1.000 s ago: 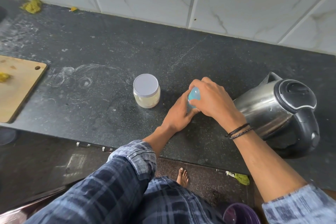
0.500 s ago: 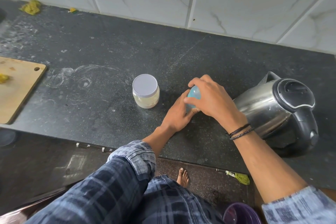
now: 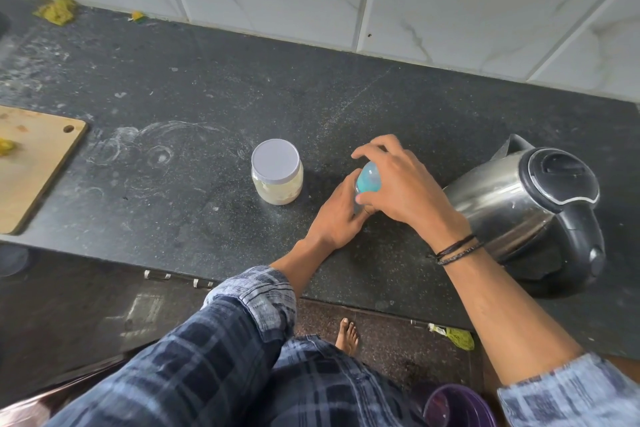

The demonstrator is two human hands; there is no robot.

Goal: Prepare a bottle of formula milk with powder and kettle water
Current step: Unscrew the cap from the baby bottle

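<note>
Your left hand (image 3: 337,215) grips the bottle (image 3: 367,180) low, steadying it on the counter (image 3: 311,97), while your right hand (image 3: 405,191) curls over its top, probably to unscrew it; jar (image 3: 277,172) at nine o'clock, kettle (image 3: 526,204) at three.

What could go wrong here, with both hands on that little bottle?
The right hand grips the blue-topped bottle from above while the left hand holds its base; a slip could tip it over. The kettle stands close beside the right forearm, so a careless move might bump it.

Soft even daylight, sharp focus, wide-angle edge bending
</note>
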